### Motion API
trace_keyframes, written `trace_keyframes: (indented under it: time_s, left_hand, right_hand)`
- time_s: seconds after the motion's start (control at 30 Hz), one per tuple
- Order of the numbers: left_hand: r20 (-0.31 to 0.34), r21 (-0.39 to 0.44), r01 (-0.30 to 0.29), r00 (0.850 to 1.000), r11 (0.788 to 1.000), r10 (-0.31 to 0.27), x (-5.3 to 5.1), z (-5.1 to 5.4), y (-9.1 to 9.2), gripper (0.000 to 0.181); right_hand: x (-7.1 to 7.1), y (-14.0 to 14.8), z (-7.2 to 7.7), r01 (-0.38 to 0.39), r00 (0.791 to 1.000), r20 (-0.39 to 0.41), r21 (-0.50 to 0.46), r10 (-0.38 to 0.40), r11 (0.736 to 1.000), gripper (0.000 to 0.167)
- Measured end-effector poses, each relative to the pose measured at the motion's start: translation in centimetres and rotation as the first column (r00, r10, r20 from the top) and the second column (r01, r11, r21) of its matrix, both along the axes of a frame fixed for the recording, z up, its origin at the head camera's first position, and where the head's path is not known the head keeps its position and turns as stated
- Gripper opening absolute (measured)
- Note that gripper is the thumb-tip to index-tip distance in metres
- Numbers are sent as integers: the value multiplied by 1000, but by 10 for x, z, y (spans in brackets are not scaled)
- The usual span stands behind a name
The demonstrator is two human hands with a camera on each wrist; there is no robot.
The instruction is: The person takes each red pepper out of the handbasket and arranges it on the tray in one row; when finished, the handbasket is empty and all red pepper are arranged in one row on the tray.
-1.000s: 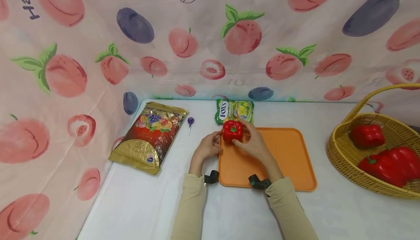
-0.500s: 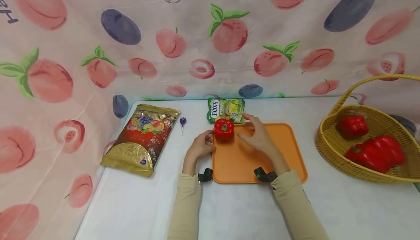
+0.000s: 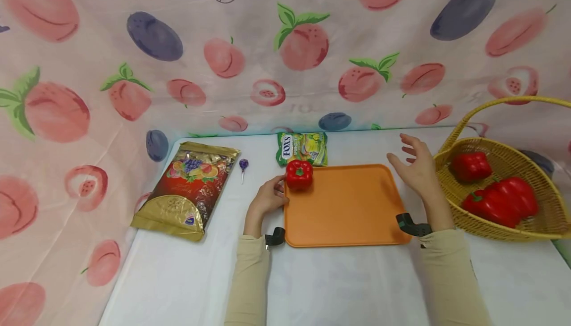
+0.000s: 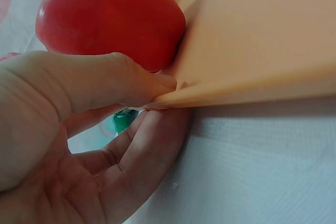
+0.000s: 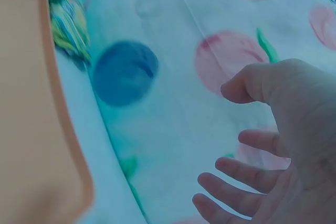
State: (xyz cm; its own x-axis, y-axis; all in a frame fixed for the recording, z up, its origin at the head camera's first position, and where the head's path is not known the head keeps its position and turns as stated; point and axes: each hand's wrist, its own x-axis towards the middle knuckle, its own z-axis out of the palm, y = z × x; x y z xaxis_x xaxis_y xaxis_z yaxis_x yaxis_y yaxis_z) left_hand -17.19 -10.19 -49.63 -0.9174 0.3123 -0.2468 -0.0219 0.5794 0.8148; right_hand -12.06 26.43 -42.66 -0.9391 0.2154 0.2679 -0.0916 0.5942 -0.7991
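Observation:
A red bell pepper [image 3: 299, 175] sits at the far left corner of the orange tray [image 3: 343, 212]. My left hand [image 3: 266, 198] is at the tray's left edge, just beside the pepper. In the left wrist view the thumb [image 4: 121, 77] lies over the tray's rim with fingers beneath, pinching it. My right hand [image 3: 417, 165] hangs past the tray's right side, near the wicker basket [image 3: 450, 202], holding nothing. Its fingers are spread and loosely bent in the right wrist view. In the basket lie more red peppers [image 3: 501, 201].
Behind the tray lies a green Fox's candy bag [image 3: 303, 148]. A purple lollipop [image 3: 243, 164] and a large gold and red bag [image 3: 187, 190] lie to the left. The basket's tall handle [image 3: 466, 115] arches up on the right. A fruit-print cloth [image 3: 250, 28] hangs behind the table.
My right hand has let go of the pepper on the tray and moved right toward the basket. The left hand stays by the tray's left edge. The head view has shifted slightly right.

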Motion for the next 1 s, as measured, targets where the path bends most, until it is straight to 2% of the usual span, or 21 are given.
trace_keyframes:
  time_s: [0.2, 0.3, 0.47, 0.5, 0.57, 0.67, 0.73, 0.77, 0.83, 1.0]
  left_hand:
    - [9, 2, -7, 1000, 1000, 7, -1, -1, -1, 70]
    - [18, 5, -11, 1000, 1000, 11, -1, -2, -1, 70]
    - [14, 16, -3, 1000, 1000, 3, -1, -2, -1, 70]
    - [13, 21, -1, 1000, 1000, 1, -1, -2, 0, 70]
    - [12, 30, 3, 1000, 1000, -3, -1, -3, 0, 70]
    - [17, 36, 5, 1000, 999, -5, 0, -2, 1, 71]
    - [21, 36, 2, 1000, 999, -3, 0, -2, 1, 70]
    - [23, 37, 1, 1000, 999, -2, 0, -2, 1, 70]
    - [26, 35, -2, 1000, 999, 1, 1, -1, 0, 70]
    - [18, 33, -7, 1000, 999, 6, 1, 0, -1, 70]
  right_hand:
    - [7, 28, 10, 101, 995, 4, 50, -102, 994, 56]
    - [11, 39, 13, 135, 990, 37, 56, -137, 989, 58]
    - [17, 60, 16, 230, 970, 73, 63, -234, 971, 57]
    - [17, 65, 17, 263, 962, 64, 63, -267, 963, 55]
    - [19, 75, 20, 353, 932, 65, 68, -358, 933, 53]
    - [22, 90, 25, 482, 867, 97, 88, -489, 872, 53]
    - [24, 101, 28, 529, 834, 123, 106, -539, 842, 55]
    - [25, 106, 30, 535, 825, 139, 119, -547, 837, 57]
    - [26, 117, 30, 526, 825, 159, 139, -543, 839, 60]
    - [25, 141, 26, 456, 842, 227, 182, -489, 871, 59]
